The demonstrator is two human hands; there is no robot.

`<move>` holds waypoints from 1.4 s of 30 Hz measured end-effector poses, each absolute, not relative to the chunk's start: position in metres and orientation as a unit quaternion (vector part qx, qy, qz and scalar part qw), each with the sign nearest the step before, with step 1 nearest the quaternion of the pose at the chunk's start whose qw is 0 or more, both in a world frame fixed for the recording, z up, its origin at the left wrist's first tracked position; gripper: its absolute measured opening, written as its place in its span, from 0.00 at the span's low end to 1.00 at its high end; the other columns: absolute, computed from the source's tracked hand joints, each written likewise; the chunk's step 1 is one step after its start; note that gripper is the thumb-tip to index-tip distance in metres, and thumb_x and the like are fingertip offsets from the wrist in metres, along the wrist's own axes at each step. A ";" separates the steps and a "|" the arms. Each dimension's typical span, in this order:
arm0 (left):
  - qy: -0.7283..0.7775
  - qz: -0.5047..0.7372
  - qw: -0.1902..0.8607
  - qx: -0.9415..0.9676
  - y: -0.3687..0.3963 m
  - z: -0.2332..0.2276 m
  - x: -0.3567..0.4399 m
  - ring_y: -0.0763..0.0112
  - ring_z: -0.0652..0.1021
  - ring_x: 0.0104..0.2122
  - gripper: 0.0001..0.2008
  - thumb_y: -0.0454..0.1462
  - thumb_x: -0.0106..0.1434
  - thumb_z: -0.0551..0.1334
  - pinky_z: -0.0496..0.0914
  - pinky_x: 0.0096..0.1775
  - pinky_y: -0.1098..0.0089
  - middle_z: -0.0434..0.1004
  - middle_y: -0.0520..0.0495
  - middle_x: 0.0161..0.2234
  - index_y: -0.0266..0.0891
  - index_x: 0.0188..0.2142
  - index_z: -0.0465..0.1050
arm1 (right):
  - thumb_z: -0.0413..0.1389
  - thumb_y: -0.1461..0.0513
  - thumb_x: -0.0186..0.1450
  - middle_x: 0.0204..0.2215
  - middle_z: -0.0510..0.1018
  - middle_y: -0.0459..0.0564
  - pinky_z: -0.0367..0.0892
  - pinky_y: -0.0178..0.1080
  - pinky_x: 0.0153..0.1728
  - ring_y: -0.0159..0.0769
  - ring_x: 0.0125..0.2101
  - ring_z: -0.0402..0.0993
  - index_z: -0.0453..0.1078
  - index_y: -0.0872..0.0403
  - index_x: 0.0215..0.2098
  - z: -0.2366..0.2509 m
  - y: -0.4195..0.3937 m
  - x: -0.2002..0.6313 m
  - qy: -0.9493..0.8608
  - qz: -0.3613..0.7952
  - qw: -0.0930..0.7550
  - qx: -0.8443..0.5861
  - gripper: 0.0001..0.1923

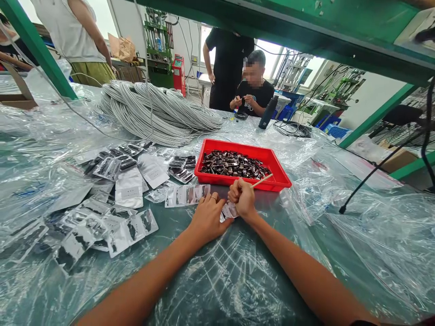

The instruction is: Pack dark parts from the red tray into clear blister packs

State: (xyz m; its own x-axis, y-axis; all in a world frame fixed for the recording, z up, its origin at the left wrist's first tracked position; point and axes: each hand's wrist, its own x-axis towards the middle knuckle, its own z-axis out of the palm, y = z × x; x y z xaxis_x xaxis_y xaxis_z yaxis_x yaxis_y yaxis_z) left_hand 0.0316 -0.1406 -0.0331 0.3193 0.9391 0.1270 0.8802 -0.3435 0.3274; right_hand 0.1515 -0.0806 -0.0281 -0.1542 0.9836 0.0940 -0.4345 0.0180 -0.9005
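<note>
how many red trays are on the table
1: the red tray sits just beyond the right hand, holding many small shiny parts. No other shows.

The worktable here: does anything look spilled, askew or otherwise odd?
Nothing looks spilled; the small shiny pieces sit inside the red tray. Oddest are the silvery packets to its left, overlapping at various angles, and the clear plastic sheeting, which lies wrinkled instead of flat.

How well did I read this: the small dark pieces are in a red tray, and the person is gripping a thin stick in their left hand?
Wrong hand: the head view shows the thin stick gripped in the person's right hand, while the left hand is at a small packet. The small dark pieces are indeed in a red tray.
</note>
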 end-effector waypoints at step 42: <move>0.459 0.638 0.361 0.502 -0.004 0.015 0.027 0.65 0.80 0.34 0.23 0.46 0.51 0.69 0.75 0.35 0.67 0.81 0.45 0.35 0.36 0.44 0.74 | 0.59 0.58 0.65 0.35 0.83 0.54 0.73 0.42 0.42 0.42 0.37 0.80 0.75 0.56 0.37 0.027 0.003 0.156 -0.699 0.265 0.501 -0.436 0.08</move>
State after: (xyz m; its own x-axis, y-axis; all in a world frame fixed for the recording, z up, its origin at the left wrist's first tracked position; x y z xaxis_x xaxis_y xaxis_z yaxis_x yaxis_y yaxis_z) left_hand 0.0269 -0.0044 0.0147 -0.2358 0.9216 0.3082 0.0002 -0.3171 0.9484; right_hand 0.1562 0.0032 0.0269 -0.1170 0.8751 0.4696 0.3432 0.4793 -0.8078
